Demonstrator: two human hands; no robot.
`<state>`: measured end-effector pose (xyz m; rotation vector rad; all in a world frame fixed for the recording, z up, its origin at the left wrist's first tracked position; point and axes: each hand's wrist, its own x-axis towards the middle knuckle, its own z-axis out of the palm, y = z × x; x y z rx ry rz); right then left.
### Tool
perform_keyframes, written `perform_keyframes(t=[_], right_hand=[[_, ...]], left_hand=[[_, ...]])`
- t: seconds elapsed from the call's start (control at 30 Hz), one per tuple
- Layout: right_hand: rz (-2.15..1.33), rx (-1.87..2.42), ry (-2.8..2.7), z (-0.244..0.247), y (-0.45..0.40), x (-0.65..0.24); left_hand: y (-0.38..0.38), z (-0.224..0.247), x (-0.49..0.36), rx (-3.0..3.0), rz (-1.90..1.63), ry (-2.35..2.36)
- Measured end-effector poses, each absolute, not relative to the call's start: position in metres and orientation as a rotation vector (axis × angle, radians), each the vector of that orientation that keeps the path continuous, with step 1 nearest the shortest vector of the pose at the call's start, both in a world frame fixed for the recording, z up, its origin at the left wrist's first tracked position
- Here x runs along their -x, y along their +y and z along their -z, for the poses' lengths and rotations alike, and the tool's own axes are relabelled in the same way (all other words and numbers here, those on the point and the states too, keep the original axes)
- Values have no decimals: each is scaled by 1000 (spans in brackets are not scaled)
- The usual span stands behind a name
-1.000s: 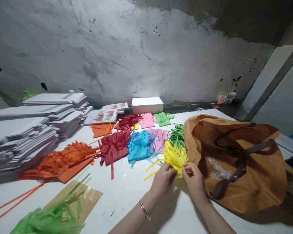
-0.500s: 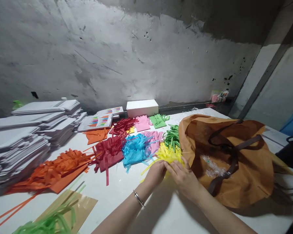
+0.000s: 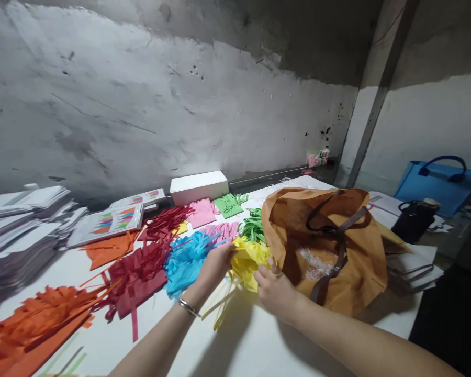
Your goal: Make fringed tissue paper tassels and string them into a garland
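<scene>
A bunch of yellow fringed strips [image 3: 248, 266], of paper or thin cloth, is lifted a little off the white table between my hands. My left hand [image 3: 220, 262], with a silver bangle at the wrist, grips its left side. Around its right edge curl the fingers of my right hand [image 3: 275, 290]. A few loose yellow strips dangle below. Just left lies a blue fringed bunch [image 3: 188, 262], and behind are pink strips [image 3: 222, 233] and green strips [image 3: 254, 225]. The open orange-brown bag [image 3: 278, 220] stands close to my right hand.
Dark red [image 3: 139, 277] and orange bunches [image 3: 43, 324] spread leftward over the white table [image 3: 160, 340]. Stacks of white paper [image 3: 23, 246] stand at far left. A white box [image 3: 199, 187] sits by the wall. A black bottle [image 3: 414, 220] and blue bag [image 3: 435, 183] are at right.
The view has swung right, bringing the blue bag fully in. My hands have moved apart and raised the yellow bunch, which was pressed down on the table before.
</scene>
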<state>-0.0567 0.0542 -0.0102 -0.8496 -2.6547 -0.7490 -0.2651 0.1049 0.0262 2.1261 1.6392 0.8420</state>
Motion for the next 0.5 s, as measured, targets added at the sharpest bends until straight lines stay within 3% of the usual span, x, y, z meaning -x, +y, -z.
perform_keyframes(t=[0.3,0.4,0.5], right_hand=[[769,538,-2430,40,18,0],[682,377,-2289,61,2,-10],[676,444,-2286,79,-18,-12]], left_hand=[[177,-112,318,-1987,-1320,1664],[186,-114,316,-1999,-1463,1717],[187,-86,298,-2098,-1408,1727]])
